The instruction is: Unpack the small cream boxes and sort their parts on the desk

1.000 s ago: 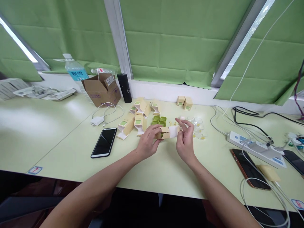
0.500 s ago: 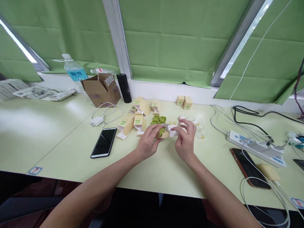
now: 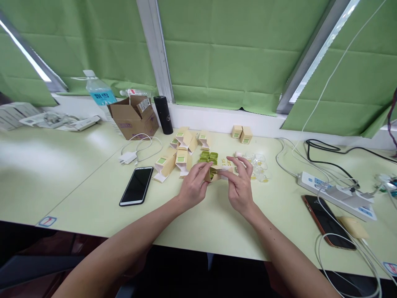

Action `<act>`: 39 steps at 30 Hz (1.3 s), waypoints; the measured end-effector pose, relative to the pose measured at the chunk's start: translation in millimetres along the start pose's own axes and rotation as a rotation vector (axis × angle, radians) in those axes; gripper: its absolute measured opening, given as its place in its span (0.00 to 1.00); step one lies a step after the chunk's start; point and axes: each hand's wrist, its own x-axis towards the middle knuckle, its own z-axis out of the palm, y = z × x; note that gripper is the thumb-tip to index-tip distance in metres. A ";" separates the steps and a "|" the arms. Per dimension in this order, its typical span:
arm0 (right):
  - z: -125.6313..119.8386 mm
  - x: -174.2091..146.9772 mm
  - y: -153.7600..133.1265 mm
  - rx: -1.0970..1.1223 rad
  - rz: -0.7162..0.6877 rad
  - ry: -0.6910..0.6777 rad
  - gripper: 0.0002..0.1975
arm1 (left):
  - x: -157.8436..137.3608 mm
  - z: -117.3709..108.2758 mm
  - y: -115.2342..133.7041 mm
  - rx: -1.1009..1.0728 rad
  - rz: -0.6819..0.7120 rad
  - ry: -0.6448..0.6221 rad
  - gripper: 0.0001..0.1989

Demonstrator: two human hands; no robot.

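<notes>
My left hand [image 3: 194, 185] is closed around a small cream cardboard box [image 3: 214, 178], which lies on its side with its open end to the right. Something green shows inside it. My right hand [image 3: 240, 182] is at that end, its index finger against the box flap [image 3: 226, 168] and its other fingers spread and raised. Just behind the box are several small green square cups [image 3: 213, 155] and small yellow pieces [image 3: 228, 162]. Clear plastic pieces [image 3: 259, 163] lie beyond my right hand.
Several open cream boxes [image 3: 184, 159] stand to the left, and two closed boxes [image 3: 246, 135] at the back. Around them are a phone [image 3: 136, 186], a white charger [image 3: 127, 157], a brown carton [image 3: 136, 120], a black tumbler [image 3: 163, 115], a power strip [image 3: 336, 194] and another phone [image 3: 327, 223].
The white-lined flap has folded in toward the box's open end, with my right index finger moving left against it. My left hand keeps its hold on the box.
</notes>
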 end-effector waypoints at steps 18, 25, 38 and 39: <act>2.2 -0.4 -6.5 -0.074 0.044 -0.038 0.04 | 2.7 -3.5 5.4 0.054 0.017 0.016 0.28; 10.1 -2.0 -4.0 0.005 0.184 -0.028 0.03 | 3.2 1.4 9.8 0.222 0.251 0.061 0.28; 3.8 9.5 5.1 0.652 0.598 0.113 0.14 | 6.4 -9.8 -1.3 0.254 -0.170 0.001 0.32; 3.7 10.2 7.7 0.655 0.616 0.127 0.15 | 6.4 -10.0 -3.5 0.254 -0.204 0.005 0.32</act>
